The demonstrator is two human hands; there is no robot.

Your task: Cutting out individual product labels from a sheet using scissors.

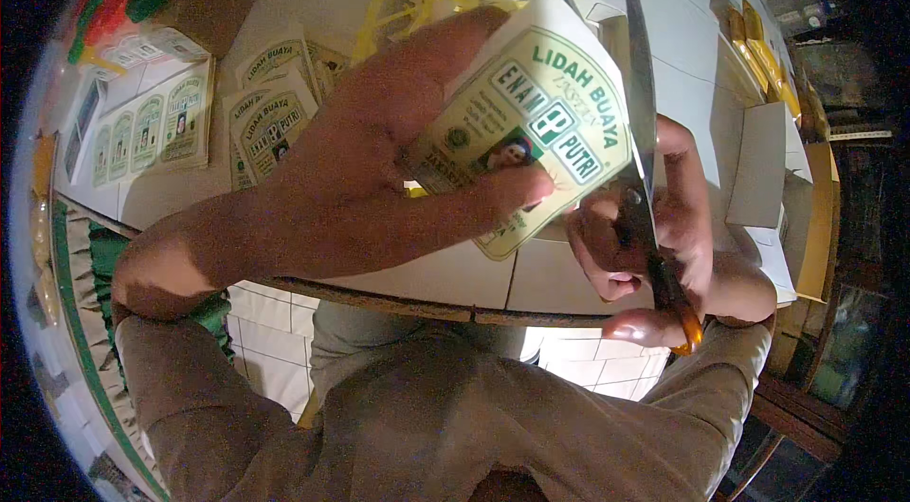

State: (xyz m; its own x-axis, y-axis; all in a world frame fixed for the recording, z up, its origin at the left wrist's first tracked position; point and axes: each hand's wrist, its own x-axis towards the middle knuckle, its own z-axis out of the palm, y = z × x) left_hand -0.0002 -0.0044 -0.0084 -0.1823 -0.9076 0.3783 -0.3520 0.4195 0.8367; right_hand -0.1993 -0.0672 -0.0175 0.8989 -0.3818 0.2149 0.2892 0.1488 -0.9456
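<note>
My left hand (398,139) grips a printed paper label (547,97) with a rounded, green-bordered end, its thumb lying across the front. The label bears writing and a small picture, and is tilted. In my right hand (668,217) is a pair of scissors (642,75) with dark blades pointing away from me and amber-brown handles. The thumb sits at one handle. The blades stand right along the label's right edge; whether they touch it I cannot tell. Several cut labels (274,125) lie overlapping on the white tiled table behind my left forearm.
Uncut label sheets (153,125) rest at the table's left. Yellowish paper strips (412,4) are heaped beyond my left hand. An open white box (757,164) stands on the right, with yellow packets (764,61) behind it. The table's near edge (426,310) runs close to my body.
</note>
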